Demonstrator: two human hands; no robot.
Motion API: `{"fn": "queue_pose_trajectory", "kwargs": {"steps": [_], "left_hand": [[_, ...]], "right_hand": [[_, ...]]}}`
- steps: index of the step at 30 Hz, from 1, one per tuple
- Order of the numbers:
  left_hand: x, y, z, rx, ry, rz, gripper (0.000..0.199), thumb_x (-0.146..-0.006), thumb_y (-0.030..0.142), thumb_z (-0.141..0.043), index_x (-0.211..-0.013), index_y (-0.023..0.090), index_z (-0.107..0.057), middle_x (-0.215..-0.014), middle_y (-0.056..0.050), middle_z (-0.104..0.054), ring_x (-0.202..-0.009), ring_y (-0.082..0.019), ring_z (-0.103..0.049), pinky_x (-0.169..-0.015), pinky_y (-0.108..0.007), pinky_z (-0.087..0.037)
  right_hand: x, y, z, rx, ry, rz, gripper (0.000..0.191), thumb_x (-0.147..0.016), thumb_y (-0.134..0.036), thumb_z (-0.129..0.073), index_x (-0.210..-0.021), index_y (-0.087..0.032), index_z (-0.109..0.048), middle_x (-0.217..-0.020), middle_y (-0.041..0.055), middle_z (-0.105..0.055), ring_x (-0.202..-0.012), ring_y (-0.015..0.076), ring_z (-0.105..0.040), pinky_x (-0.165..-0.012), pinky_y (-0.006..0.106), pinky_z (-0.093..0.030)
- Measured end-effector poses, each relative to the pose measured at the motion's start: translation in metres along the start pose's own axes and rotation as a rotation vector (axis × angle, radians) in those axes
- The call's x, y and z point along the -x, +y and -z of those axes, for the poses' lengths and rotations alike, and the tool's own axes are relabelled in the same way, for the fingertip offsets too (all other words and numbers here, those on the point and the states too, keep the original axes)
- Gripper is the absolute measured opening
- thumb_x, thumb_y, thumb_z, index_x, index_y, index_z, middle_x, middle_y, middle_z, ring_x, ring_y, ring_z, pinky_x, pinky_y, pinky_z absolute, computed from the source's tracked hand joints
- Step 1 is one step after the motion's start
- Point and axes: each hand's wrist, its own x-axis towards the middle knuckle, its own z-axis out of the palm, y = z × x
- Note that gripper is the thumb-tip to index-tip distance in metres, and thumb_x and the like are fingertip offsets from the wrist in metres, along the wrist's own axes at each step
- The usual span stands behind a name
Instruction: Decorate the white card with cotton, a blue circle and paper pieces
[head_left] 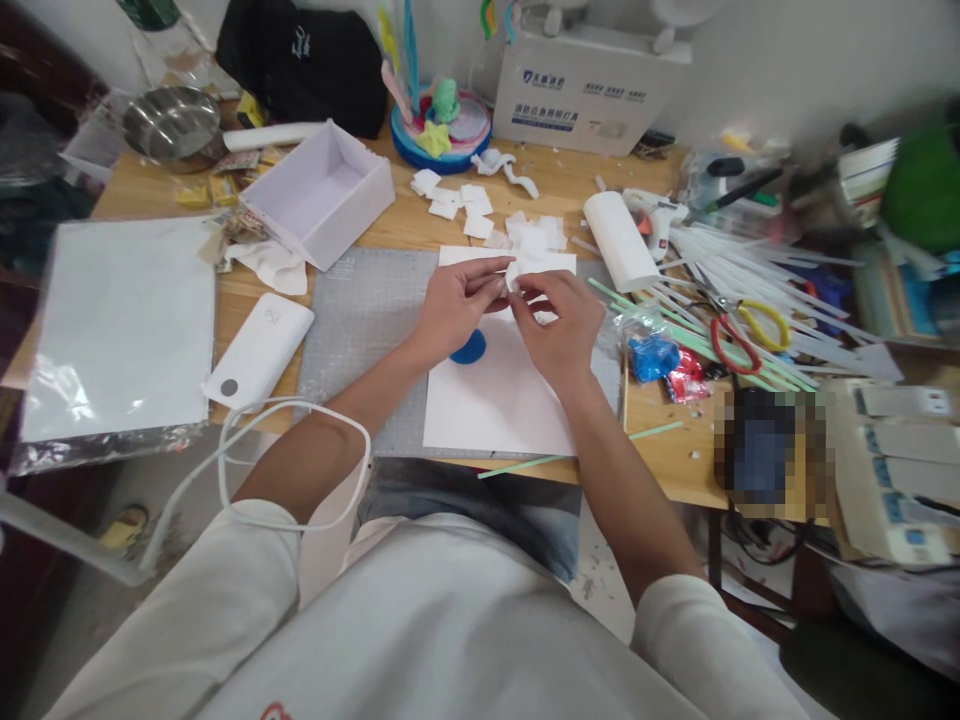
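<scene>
Both my hands meet over a white sheet of paper (502, 400) that lies on a grey cutting mat (367, 330). My left hand (461, 300) pinches a small piece of white tissue (513, 275) from the left. My right hand (559, 320) has its thumb and finger closed on the same piece from the right. On the sheet, just below my left hand, is a blue round patch (468, 347). Several white tissue squares (474, 200) lie beyond my hands, some partly overlapping the sheet's far edge.
A white open box (322, 195) and a power bank (260, 350) with a cable are at left. To the right are a white roll (619, 240), a glue gun (657, 222), scissors (739, 330) and many white strips (765, 265). A decorated blue round base (441, 160) stands behind.
</scene>
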Motion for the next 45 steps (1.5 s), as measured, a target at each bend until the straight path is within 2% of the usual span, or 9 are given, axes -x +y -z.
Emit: {"fn": "queue_pose_trajectory", "kwargs": {"steps": [7,16,23,27,31,34,39,41,45], "left_hand": [[0.003,0.008,-0.003,-0.052,0.022,0.026,0.033,-0.085,0.014,-0.072,-0.118,0.017,-0.071,-0.093,-0.004,-0.079,-0.085,-0.013,-0.074,-0.088,-0.031,-0.063],[0.002,0.011,-0.003,-0.018,0.053,0.065,0.034,-0.086,0.013,-0.066,-0.12,0.021,-0.068,-0.094,-0.001,-0.072,-0.084,-0.012,-0.071,-0.085,-0.03,-0.064],[0.0,0.012,-0.002,0.06,0.083,0.07,0.012,-0.094,0.023,-0.065,-0.105,0.021,-0.07,-0.093,-0.002,-0.07,-0.083,-0.013,-0.071,-0.085,-0.034,-0.064],[-0.003,0.011,0.0,0.085,0.141,0.047,0.008,-0.093,0.017,-0.065,-0.097,0.019,-0.071,-0.093,-0.002,-0.072,-0.085,-0.012,-0.07,-0.089,-0.029,-0.061],[-0.003,0.012,0.002,0.039,0.08,0.044,0.025,-0.09,0.011,-0.062,-0.109,0.024,-0.074,-0.102,-0.002,-0.074,-0.086,-0.011,-0.069,-0.087,-0.026,-0.057],[-0.002,0.013,0.003,0.0,0.022,0.045,0.029,-0.09,0.011,-0.058,-0.111,0.023,-0.074,-0.11,-0.003,-0.074,-0.075,-0.007,-0.063,-0.078,-0.024,-0.054],[-0.004,0.01,0.003,-0.014,-0.023,0.051,0.02,-0.096,0.033,-0.062,-0.101,0.02,-0.077,-0.093,-0.003,-0.072,-0.069,-0.008,-0.058,-0.066,-0.022,-0.048],[-0.003,0.009,0.001,-0.045,-0.035,0.015,0.022,-0.09,0.042,-0.072,-0.095,0.021,-0.077,-0.09,-0.002,-0.072,-0.075,-0.01,-0.061,-0.07,-0.023,-0.049],[0.001,0.009,-0.001,-0.105,-0.046,-0.054,0.023,-0.083,0.042,-0.081,-0.081,0.02,-0.074,-0.083,-0.001,-0.072,-0.08,-0.012,-0.064,-0.081,-0.026,-0.051]], "right_hand": [[0.003,-0.007,-0.001,-0.049,0.046,-0.092,0.012,-0.093,-0.03,-0.063,-0.09,-0.023,-0.073,-0.089,0.0021,-0.075,-0.078,0.0135,-0.069,-0.062,0.024,-0.059],[0.002,0.006,-0.008,-0.49,0.07,-0.44,0.023,-0.09,-0.046,-0.066,-0.087,-0.025,-0.058,-0.076,-0.0045,-0.067,-0.066,0.0103,-0.069,-0.061,0.023,-0.059],[-0.001,0.007,-0.005,-0.653,0.046,-0.601,0.027,-0.082,-0.047,-0.071,-0.085,-0.026,-0.055,-0.072,-0.0049,-0.064,-0.066,0.0126,-0.07,-0.061,0.026,-0.059],[-0.002,0.007,-0.002,-0.702,0.002,-0.596,0.032,-0.08,-0.053,-0.072,-0.085,-0.027,-0.054,-0.071,-0.0049,-0.062,-0.066,0.0131,-0.069,-0.06,0.026,-0.058],[-0.002,0.008,-0.002,-0.718,-0.052,-0.575,0.036,-0.079,-0.057,-0.073,-0.085,-0.027,-0.054,-0.068,-0.0058,-0.059,-0.064,0.0133,-0.068,-0.059,0.027,-0.057],[-0.002,0.008,-0.004,-0.73,-0.019,-0.57,0.037,-0.078,-0.056,-0.076,-0.083,-0.026,-0.055,-0.066,-0.0062,-0.06,-0.061,0.0122,-0.065,-0.057,0.026,-0.056],[-0.001,0.006,-0.006,-0.677,0.046,-0.506,0.031,-0.08,-0.05,-0.078,-0.082,-0.025,-0.06,-0.065,-0.0068,-0.061,-0.055,0.0091,-0.06,-0.053,0.023,-0.051],[0.0,0.004,-0.006,-0.67,0.046,-0.493,0.029,-0.08,-0.048,-0.079,-0.081,-0.025,-0.062,-0.065,-0.0066,-0.062,-0.054,0.0085,-0.059,-0.052,0.022,-0.051],[0.0,0.002,-0.005,-0.64,0.024,-0.489,0.03,-0.081,-0.051,-0.078,-0.081,-0.024,-0.064,-0.065,-0.0065,-0.063,-0.054,0.0081,-0.061,-0.052,0.021,-0.053]]}}
